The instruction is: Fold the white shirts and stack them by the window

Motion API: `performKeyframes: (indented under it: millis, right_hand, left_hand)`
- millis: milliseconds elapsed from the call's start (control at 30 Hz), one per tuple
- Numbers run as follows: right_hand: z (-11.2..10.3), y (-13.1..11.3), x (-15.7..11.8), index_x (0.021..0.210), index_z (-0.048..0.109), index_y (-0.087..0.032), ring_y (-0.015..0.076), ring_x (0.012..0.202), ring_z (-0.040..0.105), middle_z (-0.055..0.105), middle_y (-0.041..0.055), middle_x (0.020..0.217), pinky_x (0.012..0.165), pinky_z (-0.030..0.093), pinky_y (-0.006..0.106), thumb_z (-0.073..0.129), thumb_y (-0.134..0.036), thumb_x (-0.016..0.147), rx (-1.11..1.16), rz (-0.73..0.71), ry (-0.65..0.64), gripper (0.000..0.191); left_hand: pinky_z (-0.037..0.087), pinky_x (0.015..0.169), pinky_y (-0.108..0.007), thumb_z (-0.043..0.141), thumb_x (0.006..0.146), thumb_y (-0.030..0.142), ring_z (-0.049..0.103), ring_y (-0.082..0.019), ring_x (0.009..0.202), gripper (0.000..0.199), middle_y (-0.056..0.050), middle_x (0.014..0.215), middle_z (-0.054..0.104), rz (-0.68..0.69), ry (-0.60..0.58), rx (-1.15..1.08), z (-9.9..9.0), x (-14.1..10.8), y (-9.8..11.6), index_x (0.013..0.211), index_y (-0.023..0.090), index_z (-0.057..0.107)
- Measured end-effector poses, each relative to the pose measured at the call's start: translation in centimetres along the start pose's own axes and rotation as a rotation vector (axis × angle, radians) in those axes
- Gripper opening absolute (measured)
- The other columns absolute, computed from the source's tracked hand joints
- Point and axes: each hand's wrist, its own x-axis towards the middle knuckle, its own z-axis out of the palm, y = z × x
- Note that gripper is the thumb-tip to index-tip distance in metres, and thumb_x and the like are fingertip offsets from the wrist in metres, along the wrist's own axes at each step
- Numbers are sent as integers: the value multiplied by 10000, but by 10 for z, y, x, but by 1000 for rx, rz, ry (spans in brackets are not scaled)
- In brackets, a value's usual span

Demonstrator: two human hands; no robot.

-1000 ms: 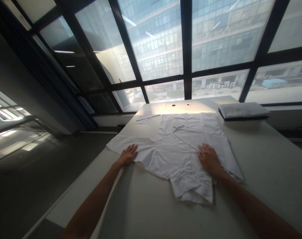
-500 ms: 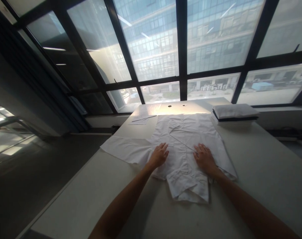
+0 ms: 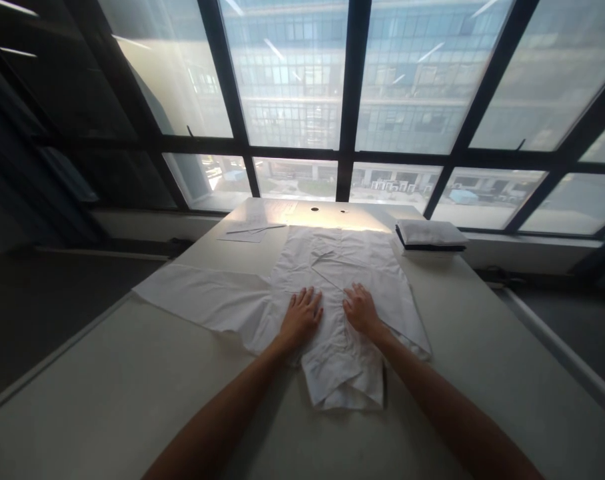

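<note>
A white long-sleeved garment (image 3: 332, 260), like a shirt or coat, lies spread and wrinkled on the table, one sleeve (image 3: 202, 293) stretched out to the left. Palm down, my left hand (image 3: 301, 317) rests on its left part with the fingers spread. My right hand (image 3: 362, 308) lies on the right part, fingers extended and slightly bent, touching the cloth near a diagonal fold line. Between the hands a gathered seam runs towards me. The near end of the garment is folded over itself, below my wrists.
The white table (image 3: 182, 380) reaches to a large window (image 3: 295, 73). Papers (image 3: 242, 233) with thin stick-like items lie at the back left. A stack of folded white and dark cloth (image 3: 430, 235) stands at the back right. A dark curtain (image 3: 27, 160) hangs on the left.
The view has turned to the right, so everything appears further left. My right hand has drawn a little closer to the middle seam. My left hand stays on the garment, its fingers more spread.
</note>
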Motion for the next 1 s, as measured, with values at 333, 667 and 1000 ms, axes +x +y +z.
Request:
performKeyframes:
  millis: [333, 667, 1000]
  right_hand:
    - [23, -69, 105, 1502, 502, -256, 305, 1482, 328, 433, 141, 1581, 1168, 285, 501, 357, -447, 1045, -2, 16, -150, 515]
    - [43, -85, 137, 1521, 457, -191, 333, 1505, 251, 330, 189, 1626, 1190, 198, 526, 420, -452, 1014, -10, 114, -170, 572]
    - [46, -81, 147, 1509, 444, -100, 349, 1523, 172, 214, 221, 1663, 1199, 147, 569, 339, -453, 1038, 9, 168, -127, 598]
  left_hand:
    - [229, 1220, -546, 407, 1036, 361, 306, -328, 1503, 475, -107, 1595, 418, -8, 51, -95, 2, 1, 7, 1486, 232, 486]
    - [228, 1218, -565, 426, 1013, 325, 274, -346, 1512, 526, -118, 1620, 371, 6, 59, -155, 4, 0, 7, 1529, 222, 432]
    - [213, 1225, -556, 441, 1011, 330, 292, -338, 1505, 494, -109, 1618, 378, 5, 56, -146, 3, 1, 7, 1494, 228, 477]
